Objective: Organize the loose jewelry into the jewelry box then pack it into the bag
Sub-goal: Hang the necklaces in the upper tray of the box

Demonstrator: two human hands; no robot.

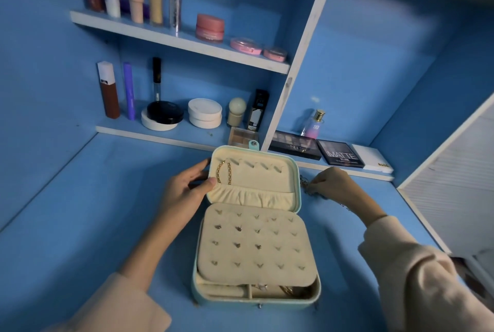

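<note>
Teal-edged and cream-lined, the jewelry box (240, 302) lies open in the middle of the blue desk (93, 211), its lid propped up on the far side. The left hand (187, 192) pinches the lid's left edge, thumb on the lining beside a gold chain (224, 172) hung there. Right of the lid, the right hand (334, 184) curls its fingers onto a silver chain (306, 184), apparently pinching it. Best to lift it by one end so it hangs untangled, then loop it over a free hook (256, 166). No bag shows.
</note>
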